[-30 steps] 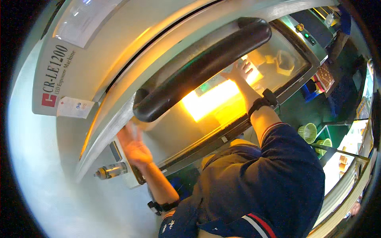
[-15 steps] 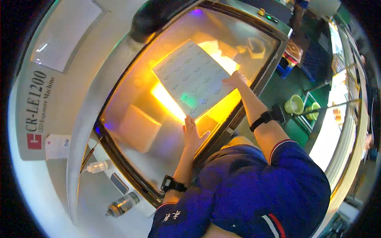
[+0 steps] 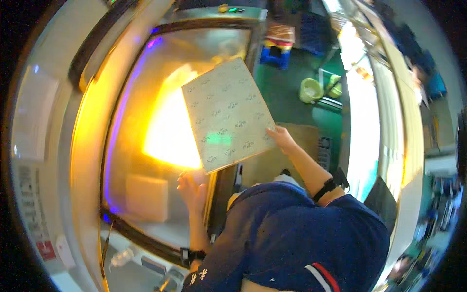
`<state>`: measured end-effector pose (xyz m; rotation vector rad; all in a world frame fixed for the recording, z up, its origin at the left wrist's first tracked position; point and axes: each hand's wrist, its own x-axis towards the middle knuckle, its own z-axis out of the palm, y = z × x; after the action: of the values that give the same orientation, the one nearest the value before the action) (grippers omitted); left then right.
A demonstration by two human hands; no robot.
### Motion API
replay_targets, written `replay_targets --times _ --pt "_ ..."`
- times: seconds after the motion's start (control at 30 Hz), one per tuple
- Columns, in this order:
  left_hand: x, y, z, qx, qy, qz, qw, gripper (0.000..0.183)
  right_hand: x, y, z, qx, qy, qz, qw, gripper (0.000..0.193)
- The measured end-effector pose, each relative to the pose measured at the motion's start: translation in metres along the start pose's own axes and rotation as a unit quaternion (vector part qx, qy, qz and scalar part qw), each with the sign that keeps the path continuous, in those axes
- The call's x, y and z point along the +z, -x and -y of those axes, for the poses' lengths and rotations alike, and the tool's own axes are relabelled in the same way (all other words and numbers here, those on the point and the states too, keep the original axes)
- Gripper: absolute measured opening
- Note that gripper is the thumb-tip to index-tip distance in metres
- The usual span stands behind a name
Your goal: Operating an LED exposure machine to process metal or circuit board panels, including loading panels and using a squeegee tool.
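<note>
Spanning the right side of the lit glass bed, a flat rectangular panel is held up. It is judged light and stiff, as no sag is seen; its smooth face may slip or scratch, so opposite edges are best taken. Right of the bed, the panel's edge is pinched by the grip of the right hand. Over the bed, the grip of the left hand is spread; whether the panel is touched cannot be told.
</note>
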<state>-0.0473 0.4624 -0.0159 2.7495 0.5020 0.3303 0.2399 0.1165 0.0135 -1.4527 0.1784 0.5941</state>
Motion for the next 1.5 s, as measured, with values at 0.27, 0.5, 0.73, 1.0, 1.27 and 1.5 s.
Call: replay_targets --times 0.27,0.5,0.73,1.0,1.27,1.5 --pt "0.021 0.030 -0.057 -0.157 0.025 -0.004 0.987 0.078 -0.191 0.082 0.040 -0.128 -0.149 -0.301 0.933 0.038" --pt "0.034 -0.016 -0.193 0.003 0.121 0.030 0.992 0.074 -0.354 0.049 0.037 -0.076 -0.227 -0.483 0.842 0.040" --pt "0.076 -0.065 -0.300 0.165 0.217 0.140 0.952 0.074 -0.470 0.036 0.037 -0.214 -0.369 -0.412 0.805 0.032" --pt "0.094 -0.075 -0.346 0.271 0.176 0.290 0.901 0.076 -0.357 0.187 0.011 -0.302 -0.159 -0.394 0.853 0.080" --pt "0.097 -0.100 -0.314 0.315 0.152 0.343 0.872 0.073 -0.342 0.353 0.022 -0.414 -0.323 -0.545 0.654 0.038" --pt "0.082 -0.108 -0.272 0.243 0.215 0.311 0.893 0.072 -0.331 0.279 0.052 -0.376 -0.324 -0.511 0.702 0.032"
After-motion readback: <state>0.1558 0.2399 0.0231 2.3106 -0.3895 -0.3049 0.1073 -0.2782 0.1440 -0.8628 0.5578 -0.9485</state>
